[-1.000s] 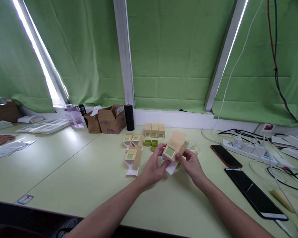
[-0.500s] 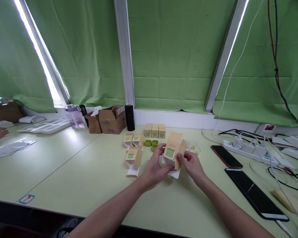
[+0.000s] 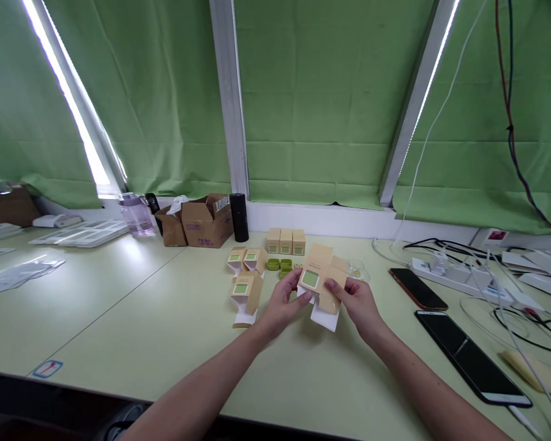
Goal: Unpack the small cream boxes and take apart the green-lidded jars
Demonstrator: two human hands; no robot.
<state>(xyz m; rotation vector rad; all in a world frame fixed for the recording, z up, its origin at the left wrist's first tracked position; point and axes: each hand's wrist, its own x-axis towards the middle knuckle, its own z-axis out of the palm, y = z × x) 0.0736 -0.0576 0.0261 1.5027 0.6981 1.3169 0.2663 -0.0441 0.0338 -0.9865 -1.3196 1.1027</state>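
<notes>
Both my hands hold one small tan carton (image 3: pixel 320 283) with a green square on its face and white open flaps, just above the pale green table (image 3: pixel 165 318). My left hand (image 3: pixel 282 309) pinches its left lower side. My right hand (image 3: pixel 356 303) grips its right side, fingers closed on the cardboard. Left of my hands an open tan carton (image 3: pixel 244 297) stands with its flap down. Two more open cartons (image 3: pixel 245 260) sit behind it. Three closed cartons (image 3: pixel 285 241) stand in a row further back, with small green trays (image 3: pixel 279 265) in front of them.
Brown cardboard boxes (image 3: pixel 202 222), a black cylinder (image 3: pixel 239 217) and a purple bottle (image 3: pixel 135 214) stand at the back left. Two phones (image 3: pixel 468 358) (image 3: pixel 417 289), a power strip (image 3: pixel 450 272) and tangled cables lie on the right. Plastic sleeves (image 3: pixel 18 272) lie far left.
The carton has been turned and tilted in my hands, its flaps now spread lower and to the right. The other person's hand at the far left has left the view.
</notes>
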